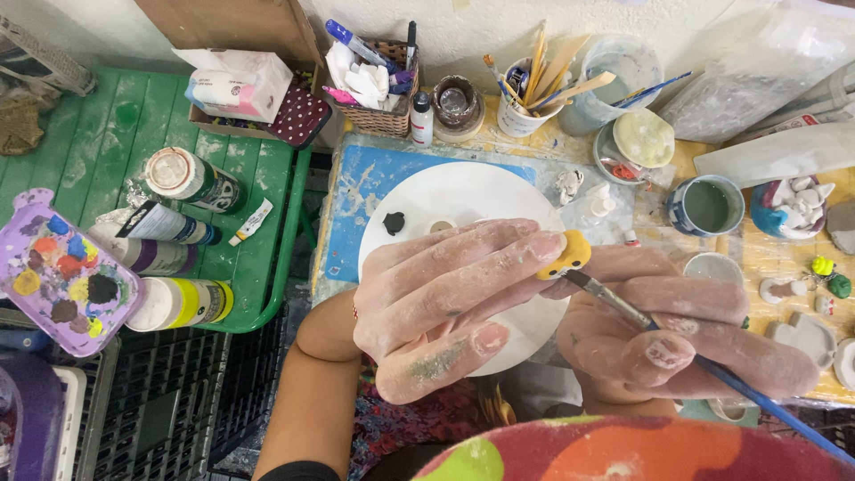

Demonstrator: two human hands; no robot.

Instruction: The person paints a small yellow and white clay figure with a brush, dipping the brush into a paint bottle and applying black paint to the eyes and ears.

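Paintwork is being applied to a small yellow clay figure point(566, 254), pinched at the fingertips of the left hand point(436, 298), which is closed round it above the white round board point(445, 200). The right hand point(686, 334) is curled round a blue-handled brush point(677, 343), whose tip touches the figure's underside. Steadier strokes would likely be had if the two hands were kept braced together and only the brush tip were used. At far left, on the green table point(98, 142), a pink and white tissue box point(236, 85) is seen; nearer lie paint tubes point(165, 227), a white-capped jar point(183, 174) and a purple palette point(58, 276).
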